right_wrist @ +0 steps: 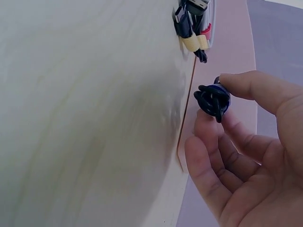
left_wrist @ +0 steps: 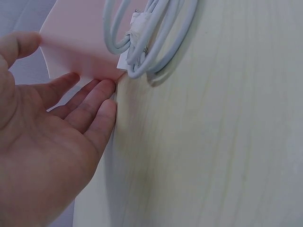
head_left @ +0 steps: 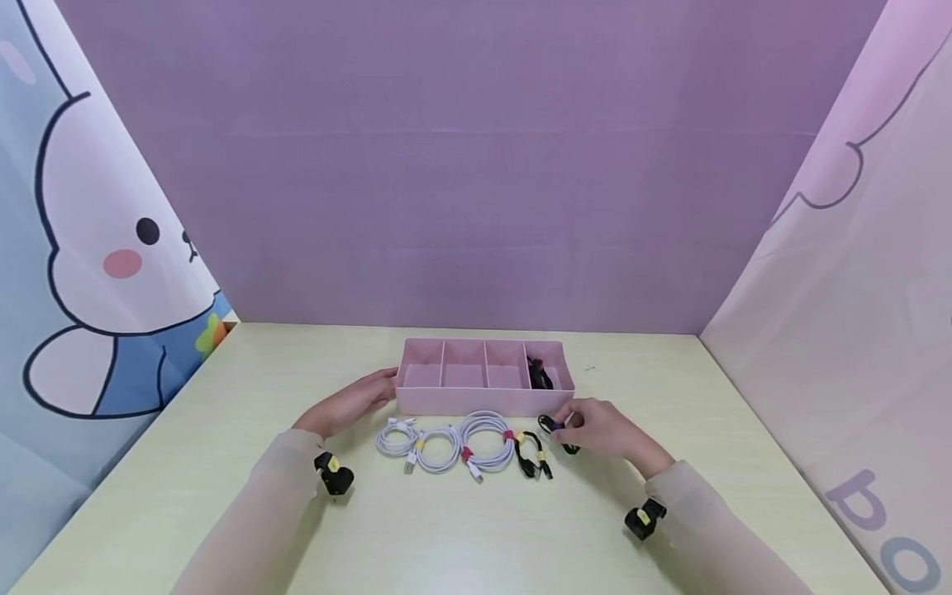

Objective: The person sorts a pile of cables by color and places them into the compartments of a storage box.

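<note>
A pink box (head_left: 483,402) with several compartments in a row stands on the table, and a black cable (head_left: 539,373) lies in its rightmost compartment. My left hand (head_left: 359,402) touches the box's left end with its fingers extended, as the left wrist view also shows. In front of the box's right corner, my right hand (head_left: 601,426) pinches a coiled black cable (right_wrist: 213,100) between thumb and fingers. White coiled cables (head_left: 437,450) lie in a row before the box, with yellow or red ties. At the row's right end lies another black cable (head_left: 532,456) with yellow ties.
The pale wooden table (head_left: 476,529) runs back to a purple wall panel (head_left: 476,182). A curtain with a cartoon rabbit (head_left: 111,223) hangs at the left, a pale curtain (head_left: 855,330) at the right. Small black cameras sit on both wrists.
</note>
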### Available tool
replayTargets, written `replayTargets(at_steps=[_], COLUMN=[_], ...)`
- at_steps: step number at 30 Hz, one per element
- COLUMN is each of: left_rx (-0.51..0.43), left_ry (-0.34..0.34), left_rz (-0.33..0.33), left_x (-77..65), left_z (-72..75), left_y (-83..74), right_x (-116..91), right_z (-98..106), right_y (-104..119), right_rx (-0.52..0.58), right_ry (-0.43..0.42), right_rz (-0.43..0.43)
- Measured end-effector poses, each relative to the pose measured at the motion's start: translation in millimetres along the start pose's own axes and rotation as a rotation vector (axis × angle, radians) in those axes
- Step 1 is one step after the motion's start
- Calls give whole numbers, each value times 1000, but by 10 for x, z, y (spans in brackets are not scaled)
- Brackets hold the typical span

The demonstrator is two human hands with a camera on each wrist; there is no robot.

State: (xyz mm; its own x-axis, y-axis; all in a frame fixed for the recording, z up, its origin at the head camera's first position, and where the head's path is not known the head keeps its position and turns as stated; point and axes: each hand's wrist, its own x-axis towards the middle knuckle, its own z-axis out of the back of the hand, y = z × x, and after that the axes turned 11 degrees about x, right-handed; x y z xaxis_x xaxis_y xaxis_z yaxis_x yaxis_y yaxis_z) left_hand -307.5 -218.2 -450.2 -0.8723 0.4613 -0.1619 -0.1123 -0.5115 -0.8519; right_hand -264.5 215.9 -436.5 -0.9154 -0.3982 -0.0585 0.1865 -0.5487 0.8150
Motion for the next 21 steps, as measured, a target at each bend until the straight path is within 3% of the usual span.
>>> replayTargets(at_steps=[21], left_rx=[1], left_ry=[-7], left_rz=[6], left_x=[13], left_z=[-8], left_y=[-13], right_x=[-47], right_z=[83], right_y=[130], right_rx=[4], right_ry=[-39], right_rz=[24])
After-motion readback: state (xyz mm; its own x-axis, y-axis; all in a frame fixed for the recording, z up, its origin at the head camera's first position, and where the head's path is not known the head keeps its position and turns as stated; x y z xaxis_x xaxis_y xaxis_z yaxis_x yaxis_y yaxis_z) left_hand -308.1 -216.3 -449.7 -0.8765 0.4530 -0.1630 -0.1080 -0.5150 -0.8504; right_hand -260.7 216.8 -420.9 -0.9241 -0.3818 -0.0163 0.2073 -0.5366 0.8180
